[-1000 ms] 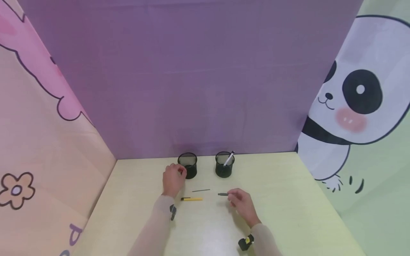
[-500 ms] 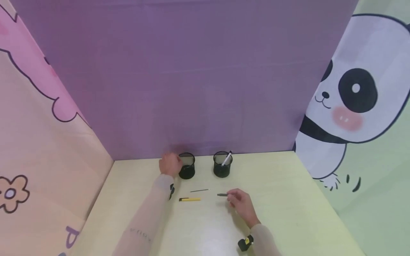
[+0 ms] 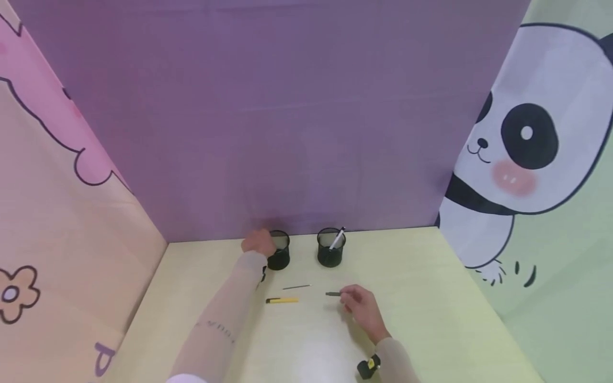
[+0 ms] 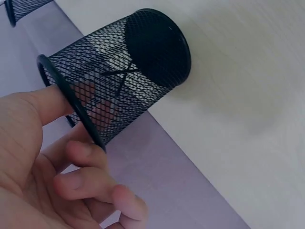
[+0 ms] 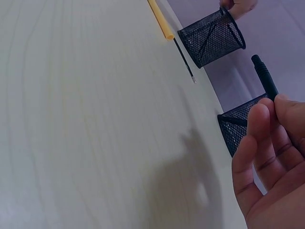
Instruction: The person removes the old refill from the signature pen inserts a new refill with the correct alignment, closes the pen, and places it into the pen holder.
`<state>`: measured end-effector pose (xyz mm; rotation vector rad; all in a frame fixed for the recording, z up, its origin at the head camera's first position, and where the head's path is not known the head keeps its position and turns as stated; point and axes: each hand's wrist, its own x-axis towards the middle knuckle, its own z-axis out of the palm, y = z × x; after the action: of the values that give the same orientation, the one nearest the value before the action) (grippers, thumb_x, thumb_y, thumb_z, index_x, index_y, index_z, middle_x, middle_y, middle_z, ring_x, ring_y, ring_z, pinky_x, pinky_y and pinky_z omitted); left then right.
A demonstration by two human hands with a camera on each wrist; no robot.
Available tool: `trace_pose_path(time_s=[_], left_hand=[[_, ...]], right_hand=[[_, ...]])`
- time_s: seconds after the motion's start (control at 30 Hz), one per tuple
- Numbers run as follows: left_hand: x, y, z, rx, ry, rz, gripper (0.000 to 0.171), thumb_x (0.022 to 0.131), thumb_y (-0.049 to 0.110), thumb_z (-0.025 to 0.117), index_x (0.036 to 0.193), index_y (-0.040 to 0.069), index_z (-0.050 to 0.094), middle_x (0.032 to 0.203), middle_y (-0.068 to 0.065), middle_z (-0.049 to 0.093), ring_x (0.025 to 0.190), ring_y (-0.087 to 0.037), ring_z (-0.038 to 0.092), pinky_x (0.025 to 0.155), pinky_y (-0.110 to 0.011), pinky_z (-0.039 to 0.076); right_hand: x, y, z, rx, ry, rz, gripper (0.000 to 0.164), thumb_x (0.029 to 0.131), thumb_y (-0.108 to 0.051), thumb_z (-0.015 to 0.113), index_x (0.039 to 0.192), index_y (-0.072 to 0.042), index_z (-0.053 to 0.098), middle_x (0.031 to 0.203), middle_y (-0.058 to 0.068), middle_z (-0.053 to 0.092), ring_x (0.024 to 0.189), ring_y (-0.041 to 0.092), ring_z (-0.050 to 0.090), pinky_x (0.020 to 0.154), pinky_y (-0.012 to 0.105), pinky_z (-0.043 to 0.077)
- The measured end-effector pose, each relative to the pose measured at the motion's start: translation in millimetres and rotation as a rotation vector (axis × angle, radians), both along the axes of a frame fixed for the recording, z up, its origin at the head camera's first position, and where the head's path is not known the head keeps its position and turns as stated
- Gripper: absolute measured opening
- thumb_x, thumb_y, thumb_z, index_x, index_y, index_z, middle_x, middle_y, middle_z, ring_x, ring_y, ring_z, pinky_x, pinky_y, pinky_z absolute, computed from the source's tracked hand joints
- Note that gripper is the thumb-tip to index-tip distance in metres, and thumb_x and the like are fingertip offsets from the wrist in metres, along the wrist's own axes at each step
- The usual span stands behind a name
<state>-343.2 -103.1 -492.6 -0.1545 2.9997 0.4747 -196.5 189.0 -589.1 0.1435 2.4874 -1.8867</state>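
My left hand (image 3: 258, 242) is at the left black mesh pen cup (image 3: 279, 250). In the left wrist view the thumb and index finger of my left hand (image 4: 52, 157) reach past the rim of the cup (image 4: 157, 43), their tips apart behind the mesh. Thin dark sticks (image 4: 125, 72) show through the mesh. My right hand (image 3: 365, 311) pinches a slim black pen barrel (image 5: 264, 76) with a ringed end, held above the table. Left of it, a thin dark refill (image 3: 297, 287) and a yellow pen barrel (image 3: 282, 300) with a dark end lie on the table.
A second black mesh cup (image 3: 329, 255) with a white pen (image 3: 337, 238) leaning in it stands to the right. Behind the pale wooden table (image 3: 407, 282) rises a purple backdrop (image 3: 306, 117), with printed cloth panels at both sides.
My left hand has moved from the front of the left cup up to its left side and rim, the forearm stretching farther forward. The right hand keeps its pinch and place.
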Motion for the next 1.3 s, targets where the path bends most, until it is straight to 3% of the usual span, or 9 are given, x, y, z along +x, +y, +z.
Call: trace_pose_path(time_s=[0.27,0.73,1.0,1.3], left_hand=[[-2.0,-3.3,-3.2,0.036,-0.065,0.023,0.015,0.092,0.017,0.062,0.083,0.007,0.068,0.077,-0.007,0.065,0.068,-0.024,0.059,0.053,-0.036,0.046],[-4.0,-0.2,-4.9,-0.012,-0.110,0.003,0.017,0.092,0.019,0.061,0.092,0.004,0.071,0.088,-0.010,0.066,0.076,-0.025,0.058,0.058,-0.036,0.049],[-3.7,2.9,-1.4,0.003,-0.064,-0.011,0.016,0.095,0.013,0.058,0.085,0.006,0.068,0.078,-0.009,0.064,0.068,-0.023,0.057,0.052,-0.034,0.047],[-3.2,-2.0,4.8,-0.020,0.018,0.036,0.022,0.098,0.016,0.055,0.082,0.007,0.066,0.077,-0.009,0.063,0.068,-0.023,0.058,0.056,-0.039,0.049]], right_hand=[[2.9,-0.1,2.7,0.011,-0.002,-0.002,0.013,0.096,-0.010,0.068,0.106,-0.002,0.071,0.088,0.009,0.070,0.074,0.019,0.062,0.067,0.027,0.052],[4.6,-0.2,0.0,-0.009,0.001,-0.006,0.013,0.096,-0.010,0.069,0.106,-0.002,0.071,0.089,0.011,0.071,0.072,0.020,0.062,0.065,0.028,0.052],[5.7,0.7,-0.4,-0.017,0.006,-0.002,0.013,0.096,-0.009,0.068,0.106,-0.002,0.071,0.090,0.011,0.071,0.074,0.020,0.064,0.067,0.028,0.054],[6.7,1.0,1.9,-0.010,0.006,-0.005,0.011,0.097,-0.008,0.067,0.106,-0.002,0.071,0.090,0.011,0.070,0.074,0.020,0.064,0.068,0.029,0.054]])
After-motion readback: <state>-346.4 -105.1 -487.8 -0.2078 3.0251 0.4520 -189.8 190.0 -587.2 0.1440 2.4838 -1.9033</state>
